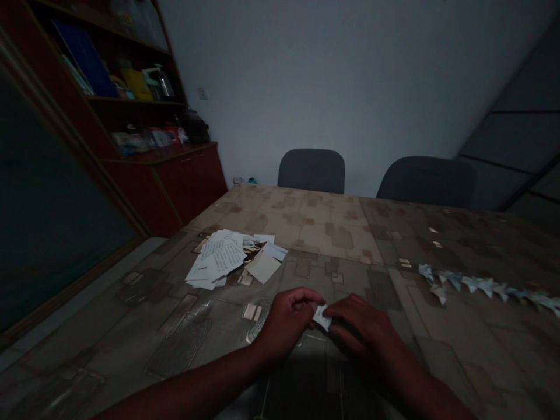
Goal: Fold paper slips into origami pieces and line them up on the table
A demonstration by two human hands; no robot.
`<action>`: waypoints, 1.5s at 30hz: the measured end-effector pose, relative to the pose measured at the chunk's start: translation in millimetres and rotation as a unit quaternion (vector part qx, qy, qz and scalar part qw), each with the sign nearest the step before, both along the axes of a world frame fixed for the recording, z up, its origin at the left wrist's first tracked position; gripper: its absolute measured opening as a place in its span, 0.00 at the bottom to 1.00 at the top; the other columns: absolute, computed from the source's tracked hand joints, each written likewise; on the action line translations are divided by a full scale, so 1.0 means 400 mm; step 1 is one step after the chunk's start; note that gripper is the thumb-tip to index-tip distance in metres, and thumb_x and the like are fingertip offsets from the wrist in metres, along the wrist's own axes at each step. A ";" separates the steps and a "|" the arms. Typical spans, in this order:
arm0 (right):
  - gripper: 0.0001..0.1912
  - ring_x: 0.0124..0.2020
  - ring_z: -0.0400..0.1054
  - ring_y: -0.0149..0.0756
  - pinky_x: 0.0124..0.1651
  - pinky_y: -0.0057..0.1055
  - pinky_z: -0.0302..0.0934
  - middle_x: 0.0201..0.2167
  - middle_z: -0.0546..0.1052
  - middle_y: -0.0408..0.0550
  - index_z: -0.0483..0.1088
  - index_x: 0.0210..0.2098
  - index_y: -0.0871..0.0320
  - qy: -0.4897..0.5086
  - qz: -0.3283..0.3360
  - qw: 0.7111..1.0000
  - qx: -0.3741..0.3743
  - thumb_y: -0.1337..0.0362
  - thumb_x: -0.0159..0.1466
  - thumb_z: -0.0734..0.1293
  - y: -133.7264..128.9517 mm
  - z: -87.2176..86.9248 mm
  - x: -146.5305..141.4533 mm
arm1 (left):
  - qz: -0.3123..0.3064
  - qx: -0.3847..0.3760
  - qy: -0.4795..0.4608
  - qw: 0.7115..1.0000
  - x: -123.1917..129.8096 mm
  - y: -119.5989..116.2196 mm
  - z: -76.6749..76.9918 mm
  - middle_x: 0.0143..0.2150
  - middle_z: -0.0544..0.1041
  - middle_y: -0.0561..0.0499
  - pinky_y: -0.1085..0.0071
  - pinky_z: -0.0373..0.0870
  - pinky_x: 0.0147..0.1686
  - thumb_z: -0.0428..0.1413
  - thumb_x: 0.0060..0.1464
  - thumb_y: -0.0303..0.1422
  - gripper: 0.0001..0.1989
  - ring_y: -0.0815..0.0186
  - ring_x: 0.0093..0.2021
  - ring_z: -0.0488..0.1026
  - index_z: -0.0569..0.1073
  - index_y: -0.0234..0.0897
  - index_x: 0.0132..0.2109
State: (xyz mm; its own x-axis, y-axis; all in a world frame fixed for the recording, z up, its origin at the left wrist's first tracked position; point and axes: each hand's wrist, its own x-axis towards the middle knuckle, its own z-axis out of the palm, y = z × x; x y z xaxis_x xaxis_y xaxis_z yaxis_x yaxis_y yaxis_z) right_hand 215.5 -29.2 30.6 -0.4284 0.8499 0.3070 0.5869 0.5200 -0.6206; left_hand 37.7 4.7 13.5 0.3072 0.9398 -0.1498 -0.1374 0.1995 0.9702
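A small piece of folded white paper (322, 318) with faint print is pinched between my two hands, just above the near part of the table. My left hand (289, 318) is closed on its left edge with thumb and forefinger. On the other side, the fingers of my right hand (361, 324) close on its right edge. Ahead and to the left lies a loose pile of printed paper sheets (223, 256). A row of small folded paper pieces (481, 284) with pointed corners runs along the right of the table.
The table (301, 219) has a patterned brown cover. Two grey chairs (311, 170) stand behind its far edge, against a pale wall. At the left is a red-brown cabinet (188, 181) whose shelves hold a kettle (164, 81) and assorted packages.
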 end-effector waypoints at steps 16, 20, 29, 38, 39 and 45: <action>0.11 0.32 0.70 0.37 0.34 0.32 0.63 0.31 0.79 0.47 0.77 0.43 0.49 -0.054 0.011 0.998 0.007 0.64 0.67 0.63 0.014 -0.002 0.024 | -0.016 -0.006 0.012 1.000 -0.002 0.006 -0.016 0.25 0.76 0.50 0.74 0.64 0.27 0.58 0.45 0.31 0.08 0.69 0.24 0.69 0.78 0.31 0.32; 0.11 0.32 0.71 0.37 0.35 0.32 0.63 0.31 0.79 0.46 0.76 0.44 0.48 -0.056 0.009 0.998 0.006 0.66 0.66 0.64 0.015 -0.010 0.027 | -0.019 -0.012 0.012 1.000 -0.001 0.003 -0.011 0.24 0.76 0.51 0.74 0.63 0.26 0.58 0.44 0.31 0.08 0.68 0.24 0.69 0.78 0.31 0.32; 0.10 0.31 0.70 0.38 0.34 0.34 0.61 0.29 0.77 0.46 0.75 0.34 0.53 -0.056 0.000 0.998 0.005 0.67 0.67 0.62 0.005 0.009 0.015 | -0.026 -0.013 0.020 0.999 0.002 0.005 -0.008 0.24 0.75 0.50 0.74 0.64 0.26 0.58 0.44 0.32 0.08 0.68 0.23 0.70 0.77 0.30 0.31; 0.07 0.30 0.67 0.36 0.33 0.31 0.60 0.28 0.72 0.45 0.66 0.31 0.55 -0.016 -0.044 0.998 0.044 0.72 0.64 0.61 0.000 -0.012 0.002 | -0.050 0.030 0.054 0.997 -0.004 -0.005 -0.004 0.30 0.75 0.48 0.71 0.67 0.31 0.56 0.51 0.39 0.14 0.64 0.31 0.72 0.77 0.30 0.34; 0.07 0.30 0.67 0.36 0.32 0.30 0.60 0.27 0.72 0.44 0.65 0.31 0.55 -0.007 -0.051 0.997 0.052 0.72 0.64 0.61 0.000 -0.016 0.001 | -0.056 0.043 0.060 0.996 -0.005 -0.005 -0.002 0.29 0.75 0.48 0.72 0.67 0.31 0.56 0.51 0.39 0.14 0.64 0.31 0.72 0.77 0.30 0.34; 0.06 0.28 0.67 0.34 0.30 0.29 0.59 0.27 0.71 0.44 0.65 0.33 0.56 0.015 -0.085 0.992 0.087 0.72 0.64 0.60 -0.005 -0.046 -0.009 | -0.045 0.098 0.136 0.985 -0.008 -0.007 -0.007 0.27 0.72 0.52 0.75 0.62 0.29 0.58 0.47 0.30 0.11 0.68 0.28 0.67 0.77 0.29 0.39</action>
State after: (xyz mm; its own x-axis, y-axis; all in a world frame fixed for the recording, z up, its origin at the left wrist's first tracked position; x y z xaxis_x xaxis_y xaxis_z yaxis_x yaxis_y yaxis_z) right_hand 211.8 -31.2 12.0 -0.2708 0.8419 0.4668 0.6581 0.5158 -0.5485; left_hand 34.7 1.8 10.6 0.3640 0.9296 -0.0570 0.1419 0.0052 0.9899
